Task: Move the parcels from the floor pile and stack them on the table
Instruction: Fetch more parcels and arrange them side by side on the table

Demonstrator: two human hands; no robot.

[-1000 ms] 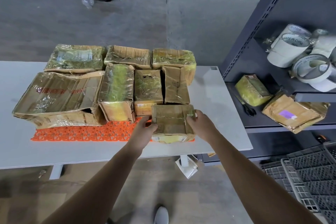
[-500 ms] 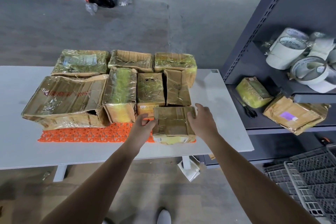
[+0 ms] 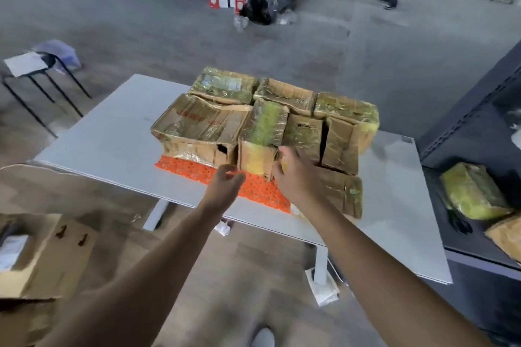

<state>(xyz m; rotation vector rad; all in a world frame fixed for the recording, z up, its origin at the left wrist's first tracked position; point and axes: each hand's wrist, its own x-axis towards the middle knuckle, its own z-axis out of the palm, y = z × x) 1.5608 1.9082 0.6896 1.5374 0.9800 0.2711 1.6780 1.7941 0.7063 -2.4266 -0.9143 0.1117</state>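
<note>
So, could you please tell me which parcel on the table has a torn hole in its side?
The largest parcel, front left of the group, with red print on top: a dark hole gapes in its near side, by the right corner.

Parcels (image 3: pixel 197 124) crowd the table (image 3: pixel 112 135); left hand (image 3: pixel 225 186) and right hand (image 3: pixel 296 177) at their six o'clock edge.

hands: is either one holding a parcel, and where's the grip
Left hand holds nothing. Right hand covers the left end of the front parcel; blur hides whether it has a grip.
</note>
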